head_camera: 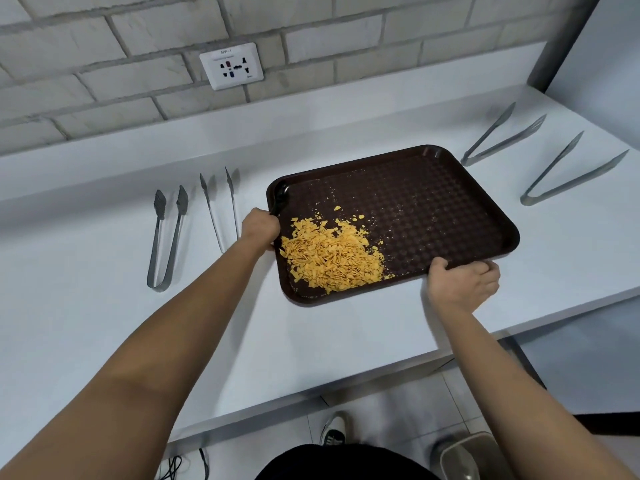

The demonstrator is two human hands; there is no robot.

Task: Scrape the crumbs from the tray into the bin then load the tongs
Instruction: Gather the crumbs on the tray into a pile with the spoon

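Observation:
A dark brown tray (433, 209) lies on the white counter (277, 341). A heap of yellow crumbs (332, 254) sits in its near left corner. My left hand (259, 230) grips a black scraper (278, 199) at the tray's left rim, its head lying in the far left corner. My right hand (464, 282) holds the tray's near edge, thumb on top. Two steel tongs (166, 237) (220, 209) lie left of the tray, and two more tongs (502, 136) (568, 174) lie at the right.
A metal bin (464, 455) stands on the floor below the counter's front edge, near my right arm. A wall socket (231, 65) sits in the brick wall behind. My shoe (334, 427) and some cables (183, 465) show on the floor.

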